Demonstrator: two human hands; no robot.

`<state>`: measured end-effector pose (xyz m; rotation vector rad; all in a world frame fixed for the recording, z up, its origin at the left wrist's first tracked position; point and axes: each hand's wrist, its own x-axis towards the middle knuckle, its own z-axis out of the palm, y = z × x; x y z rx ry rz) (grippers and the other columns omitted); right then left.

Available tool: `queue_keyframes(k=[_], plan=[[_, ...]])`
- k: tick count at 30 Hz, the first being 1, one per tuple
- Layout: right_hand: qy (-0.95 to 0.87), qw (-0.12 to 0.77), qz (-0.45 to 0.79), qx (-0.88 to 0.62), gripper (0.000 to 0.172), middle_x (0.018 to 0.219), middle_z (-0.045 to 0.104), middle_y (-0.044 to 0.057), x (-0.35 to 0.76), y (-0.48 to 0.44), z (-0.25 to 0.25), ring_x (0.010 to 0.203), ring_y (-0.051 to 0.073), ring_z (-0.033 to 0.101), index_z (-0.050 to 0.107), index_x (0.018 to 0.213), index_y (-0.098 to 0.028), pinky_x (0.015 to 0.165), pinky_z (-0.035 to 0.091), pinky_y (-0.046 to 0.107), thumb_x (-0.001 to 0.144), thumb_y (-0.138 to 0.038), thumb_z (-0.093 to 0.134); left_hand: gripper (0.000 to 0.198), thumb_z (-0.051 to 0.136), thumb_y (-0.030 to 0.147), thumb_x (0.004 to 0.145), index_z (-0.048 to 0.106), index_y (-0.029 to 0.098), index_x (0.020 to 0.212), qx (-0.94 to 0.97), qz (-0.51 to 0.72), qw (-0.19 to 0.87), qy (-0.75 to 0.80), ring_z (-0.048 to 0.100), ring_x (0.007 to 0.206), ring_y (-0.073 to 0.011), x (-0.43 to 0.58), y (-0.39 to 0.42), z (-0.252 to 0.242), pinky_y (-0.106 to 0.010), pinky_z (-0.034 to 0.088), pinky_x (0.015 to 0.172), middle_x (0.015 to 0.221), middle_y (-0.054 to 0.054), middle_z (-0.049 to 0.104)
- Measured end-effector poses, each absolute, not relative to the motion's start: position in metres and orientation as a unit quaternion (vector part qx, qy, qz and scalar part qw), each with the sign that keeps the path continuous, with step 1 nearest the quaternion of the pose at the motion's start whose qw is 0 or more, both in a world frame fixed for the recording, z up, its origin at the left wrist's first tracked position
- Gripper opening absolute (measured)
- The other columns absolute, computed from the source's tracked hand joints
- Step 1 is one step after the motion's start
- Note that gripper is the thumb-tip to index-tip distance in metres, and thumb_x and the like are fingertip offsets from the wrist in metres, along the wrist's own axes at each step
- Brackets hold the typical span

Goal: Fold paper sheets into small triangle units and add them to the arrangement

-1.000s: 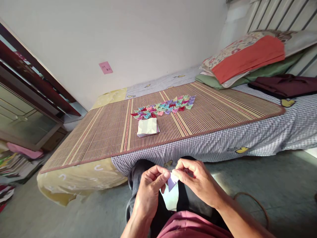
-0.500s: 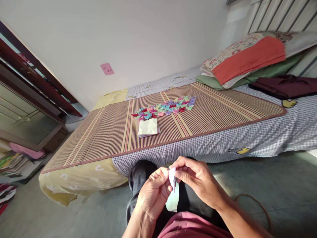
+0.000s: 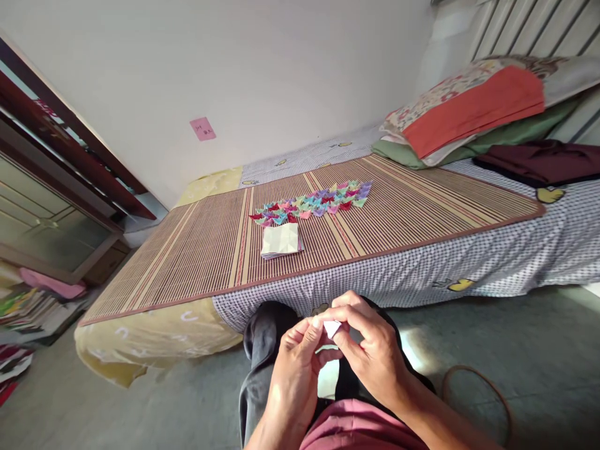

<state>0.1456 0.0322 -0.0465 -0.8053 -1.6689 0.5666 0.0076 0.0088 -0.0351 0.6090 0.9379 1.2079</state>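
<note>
Above my lap, a small piece of folded white paper (image 3: 332, 328) is pinched between both hands. My left hand (image 3: 300, 356) is closed on its left edge, with the thumb on top. My right hand (image 3: 368, 340) is closed on its right side between thumb and fingers, which hide part of the paper. Beyond the hands, a stack of creased paper sheets (image 3: 280, 240), pale cream on top, lies near the mat's front edge. Just behind it, several small folded paper pieces (image 3: 319, 203) in many colours stand in rows.
A striped woven mat (image 3: 187, 250) covers much of the bed, over a checked sheet (image 3: 384, 278). Pillows (image 3: 473, 112) and a dark folded cloth (image 3: 544, 161) lie at the right. A pink note (image 3: 202, 129) is on the wall. A cable (image 3: 487, 381) curves across the floor.
The white paper has turned from a narrow upright shape to a wider, pointed one. My right fingers have shifted round it, and both hands have moved slightly.
</note>
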Motion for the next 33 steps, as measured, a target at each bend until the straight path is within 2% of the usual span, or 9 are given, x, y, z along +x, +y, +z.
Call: queue_keyframes(k=[2,5,11,14,18,20,22,27,33], plan=[[-0.735,0.559,0.189,-0.334,0.037,0.095,0.063,0.005,0.147,0.033,-0.053,0.085,0.019,0.067,0.073,0.111,-0.027,0.076,0.059,0.029,0.100,-0.002,0.049,0.037,0.086,0.049,0.084,0.083,0.013,0.090,0.287,0.528,0.681,0.418,0.071,0.077,-0.0205,0.009,0.007,-0.033,-0.029,0.058,0.071,0.086,-0.010,0.076],[-0.767,0.537,0.147,-0.318,0.045,0.103,0.063,0.007,0.150,0.034,-0.057,0.089,0.020,0.068,0.070,0.127,-0.028,0.078,0.060,0.032,0.099,0.000,0.049,0.034,0.089,0.047,0.080,0.084,0.014,0.086,0.277,0.531,0.688,0.409,0.071,0.076,-0.0215,0.006,0.007,-0.027,-0.031,0.059,0.071,0.081,-0.009,0.076],[-0.798,0.497,0.154,-0.303,0.050,0.119,0.066,0.012,0.154,0.032,-0.047,0.107,0.026,0.068,0.065,0.139,-0.026,0.094,0.062,0.042,0.097,-0.004,0.050,0.029,0.095,0.040,0.075,0.085,0.015,0.086,0.275,0.553,0.665,0.420,0.061,0.070,-0.0127,-0.004,0.009,-0.023,-0.023,0.053,0.072,0.079,-0.004,0.073],[-0.771,0.518,0.209,-0.307,0.039,0.120,0.069,0.011,0.154,0.032,-0.045,0.110,0.025,0.069,0.067,0.132,-0.025,0.095,0.062,0.039,0.100,-0.010,0.052,0.031,0.097,0.041,0.073,0.085,0.015,0.085,0.309,0.564,0.620,0.448,0.059,0.069,-0.0112,-0.007,0.010,-0.026,-0.022,0.051,0.072,0.075,-0.003,0.072],[-0.692,0.539,0.309,-0.367,0.013,0.095,0.072,0.006,0.153,0.037,-0.043,0.083,0.019,0.070,0.071,0.106,-0.022,0.074,0.060,0.029,0.104,-0.021,0.058,0.031,0.097,0.040,0.071,0.084,0.014,0.081,0.339,0.564,0.579,0.481,0.061,0.067,-0.0115,-0.008,0.010,-0.030,-0.022,0.049,0.071,0.071,-0.003,0.074],[-0.676,0.517,0.372,-0.371,0.016,0.085,0.072,0.004,0.153,0.039,-0.041,0.075,0.017,0.069,0.071,0.095,-0.021,0.068,0.057,0.026,0.105,-0.027,0.060,0.030,0.098,0.039,0.071,0.083,0.014,0.080,0.345,0.559,0.575,0.488,0.062,0.065,-0.0115,-0.007,0.010,-0.031,-0.022,0.048,0.069,0.068,-0.003,0.074],[-0.665,0.499,0.420,-0.365,0.020,0.081,0.072,0.003,0.152,0.040,-0.039,0.072,0.016,0.069,0.072,0.092,-0.020,0.067,0.056,0.025,0.106,-0.030,0.060,0.031,0.099,0.037,0.069,0.082,0.015,0.082,0.342,0.562,0.572,0.489,0.063,0.064,-0.0120,-0.006,0.010,-0.033,-0.023,0.049,0.067,0.070,-0.003,0.074],[-0.638,0.500,0.450,-0.375,0.023,0.076,0.071,0.001,0.150,0.038,-0.040,0.066,0.015,0.067,0.070,0.088,-0.020,0.063,0.054,0.022,0.104,-0.034,0.062,0.039,0.102,0.035,0.064,0.079,0.015,0.088,0.329,0.583,0.561,0.487,0.063,0.064,-0.0116,-0.002,0.012,-0.034,-0.022,0.049,0.065,0.072,-0.001,0.074],[-0.593,0.518,0.481,-0.386,0.024,0.072,0.066,0.000,0.150,0.037,-0.045,0.064,0.015,0.063,0.067,0.089,-0.019,0.060,0.051,0.023,0.103,-0.038,0.062,0.042,0.094,0.050,0.074,0.074,0.014,0.070,0.373,0.513,0.600,0.488,0.056,0.057,-0.0105,-0.002,0.010,-0.034,-0.023,0.043,0.059,0.065,-0.004,0.071]])
